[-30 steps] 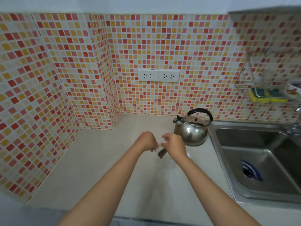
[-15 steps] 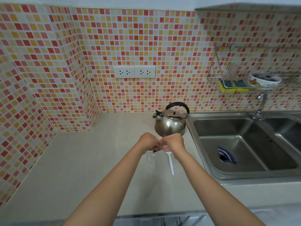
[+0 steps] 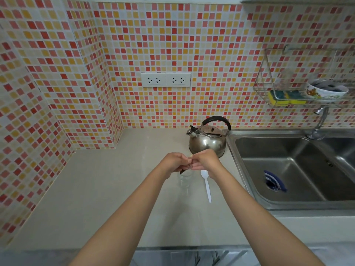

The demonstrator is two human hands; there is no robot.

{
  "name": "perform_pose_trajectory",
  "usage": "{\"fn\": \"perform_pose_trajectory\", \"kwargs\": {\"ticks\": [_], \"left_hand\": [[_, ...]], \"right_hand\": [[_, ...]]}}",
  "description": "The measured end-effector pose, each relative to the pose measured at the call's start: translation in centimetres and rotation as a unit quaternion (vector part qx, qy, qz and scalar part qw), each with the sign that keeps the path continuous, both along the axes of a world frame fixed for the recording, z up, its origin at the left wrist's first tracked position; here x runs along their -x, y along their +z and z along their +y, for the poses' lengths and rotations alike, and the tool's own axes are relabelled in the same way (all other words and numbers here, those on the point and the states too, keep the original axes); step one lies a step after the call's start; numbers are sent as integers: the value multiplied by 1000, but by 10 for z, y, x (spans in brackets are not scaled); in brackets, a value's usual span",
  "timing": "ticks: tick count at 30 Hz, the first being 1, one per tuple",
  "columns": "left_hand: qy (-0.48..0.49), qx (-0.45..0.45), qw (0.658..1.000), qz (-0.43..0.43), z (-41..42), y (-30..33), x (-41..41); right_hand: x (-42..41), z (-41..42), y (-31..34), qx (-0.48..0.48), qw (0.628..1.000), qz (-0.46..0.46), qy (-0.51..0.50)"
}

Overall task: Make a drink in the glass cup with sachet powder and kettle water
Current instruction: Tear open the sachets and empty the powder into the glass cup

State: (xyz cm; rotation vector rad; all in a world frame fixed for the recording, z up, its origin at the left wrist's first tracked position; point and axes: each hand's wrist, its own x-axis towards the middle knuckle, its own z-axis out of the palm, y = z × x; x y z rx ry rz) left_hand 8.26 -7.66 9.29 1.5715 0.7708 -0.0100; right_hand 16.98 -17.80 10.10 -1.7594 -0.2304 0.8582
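A clear glass cup [image 3: 185, 179] stands on the beige counter [image 3: 99, 189], just below my hands. My left hand [image 3: 175, 164] and my right hand [image 3: 205, 162] meet above it and both pinch a small sachet [image 3: 183, 171], of which only a dark corner and a pale top edge show. A white plastic spoon [image 3: 207, 186] lies on the counter to the right of the cup. The steel kettle [image 3: 208, 139] with a black handle stands behind my hands, beside the sink.
A steel sink [image 3: 288, 169] with a blue cloth [image 3: 274, 181] in its basin lies to the right, with a tap [image 3: 318, 121] behind. A wire rack [image 3: 278, 93] on the tiled wall holds sponges and a bowl. Two wall sockets [image 3: 165, 79] sit above the counter.
The view has swung right and down, showing more of the sink. My hands stay together on the sachet above the cup; the spoon has come into view.
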Motion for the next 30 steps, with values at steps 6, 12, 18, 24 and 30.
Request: {"fn": "perform_pose_trajectory", "kwargs": {"ticks": [6,12,18,24,30], "left_hand": [[20,-39,998,-43,1,-9,-1],[27,-212,977,-8,-13,-10,-5],[79,-234,969,-30,-26,-15,-6],[134,-166,976,-30,-28,-20,-6],[101,-117,988,-32,-21,-16,-7]], "right_hand": [[0,12,2,78,996,-43,-1],[3,20,-8,115,972,-204,20],[4,20,-17,162,953,-256,-2],[2,20,-22,194,940,-280,-10],[-1,25,-17,241,930,-273,42]]}}
